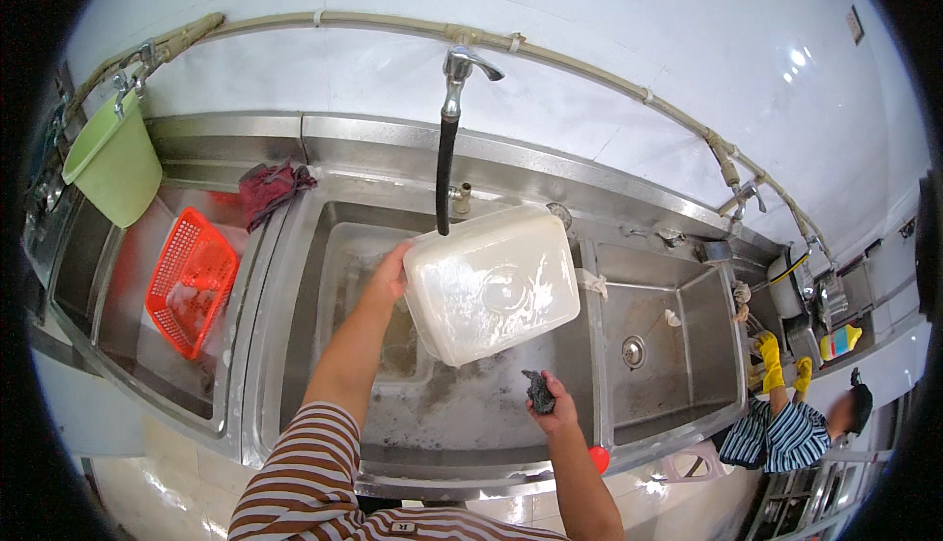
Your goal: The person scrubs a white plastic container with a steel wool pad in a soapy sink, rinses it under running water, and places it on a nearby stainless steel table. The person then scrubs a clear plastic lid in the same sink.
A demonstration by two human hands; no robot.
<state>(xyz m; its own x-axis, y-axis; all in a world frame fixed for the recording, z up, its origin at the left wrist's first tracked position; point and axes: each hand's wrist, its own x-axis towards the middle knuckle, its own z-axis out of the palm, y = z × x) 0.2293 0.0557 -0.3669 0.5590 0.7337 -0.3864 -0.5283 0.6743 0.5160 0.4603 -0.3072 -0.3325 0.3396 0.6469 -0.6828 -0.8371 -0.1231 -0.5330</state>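
My left hand [392, 276] grips the near-left rim of a whitish plastic tub [501, 287]. The tub is tilted above the middle sink basin [582, 401], its wet underside facing me. A dark scouring pad [540, 392], likely steel wool, is held in my right hand [558, 410], just below and to the right of the tub. Cloudy, sudsy water [457, 416] fills the basin. Under the water on the left lies a clear plastic container [346, 246], partly hidden by my left arm and the tub.
A tap with a black hose [446, 172] hangs over the tub. At left are an orange-red perforated basket [193, 283], a green bucket [118, 161] and a dark red cloth [271, 189]. Right of me is another sink basin [648, 386]; beyond it a person in yellow gloves [770, 364] works.
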